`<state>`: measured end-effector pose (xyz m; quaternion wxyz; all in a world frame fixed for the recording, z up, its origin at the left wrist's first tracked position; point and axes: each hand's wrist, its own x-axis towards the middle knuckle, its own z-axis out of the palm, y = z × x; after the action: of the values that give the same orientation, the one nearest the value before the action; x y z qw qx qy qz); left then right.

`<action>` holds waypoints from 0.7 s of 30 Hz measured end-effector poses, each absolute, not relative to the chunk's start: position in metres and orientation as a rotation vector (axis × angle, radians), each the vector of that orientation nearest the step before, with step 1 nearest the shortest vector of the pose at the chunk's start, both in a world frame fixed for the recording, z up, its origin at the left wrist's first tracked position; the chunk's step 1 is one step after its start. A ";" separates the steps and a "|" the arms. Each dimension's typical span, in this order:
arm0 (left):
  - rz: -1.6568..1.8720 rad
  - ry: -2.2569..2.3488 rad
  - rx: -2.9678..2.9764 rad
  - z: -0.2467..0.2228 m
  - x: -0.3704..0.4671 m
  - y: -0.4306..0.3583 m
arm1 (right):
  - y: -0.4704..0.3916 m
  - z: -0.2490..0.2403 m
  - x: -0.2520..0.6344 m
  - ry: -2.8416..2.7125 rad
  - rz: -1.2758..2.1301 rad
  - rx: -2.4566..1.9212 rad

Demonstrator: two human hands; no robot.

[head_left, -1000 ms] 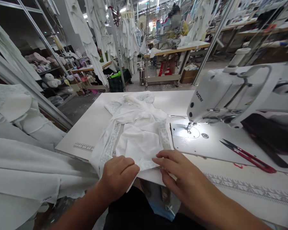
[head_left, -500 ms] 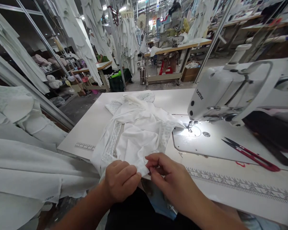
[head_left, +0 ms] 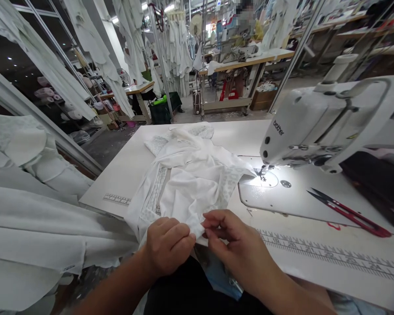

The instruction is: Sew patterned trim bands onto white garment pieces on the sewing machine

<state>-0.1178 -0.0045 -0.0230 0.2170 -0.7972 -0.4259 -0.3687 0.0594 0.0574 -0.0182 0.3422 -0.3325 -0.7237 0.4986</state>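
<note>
A white garment (head_left: 190,188) with pale patterned parts lies bunched on the sewing table (head_left: 118,170), its near edge drawn to the table's front edge. My left hand (head_left: 170,247) is closed in a fist around that near edge. Close beside it, my right hand (head_left: 233,245) pinches the corner of the same cloth between thumb and fingertips. The garment's right side reaches under the needle area of a white sewing machine (head_left: 302,127), where a lamp shines. Thread snips (head_left: 351,214) with red handles lie on the right, away from both hands.
A printed ruler strip (head_left: 328,253) runs along the table's front right. White cloth pieces (head_left: 46,227) hang and lie at my left beside a metal rail (head_left: 65,140). Another worktable (head_left: 249,63) and hanging garments (head_left: 177,52) stand across the aisle.
Both hands keep their hold on the cloth and have barely moved. The view has shifted slightly, so the machine and snips appear a little further right.
</note>
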 end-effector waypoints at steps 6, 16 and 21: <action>-1.031 -1.195 -2.215 -0.026 -0.118 -0.005 | 0.057 -0.021 0.061 -1.856 1.317 -0.842; -1.057 -1.249 -2.180 -0.028 -0.115 -0.003 | 0.058 -0.021 0.061 -1.871 1.240 -0.855; -1.070 -1.281 -2.189 -0.027 -0.116 -0.001 | 0.063 -0.017 0.066 -2.029 1.168 -0.762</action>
<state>-0.1165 -0.0010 -0.0270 0.1930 -0.7802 -0.4566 -0.3814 0.0658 0.0630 -0.0167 0.3333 -0.2916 -0.7770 0.4474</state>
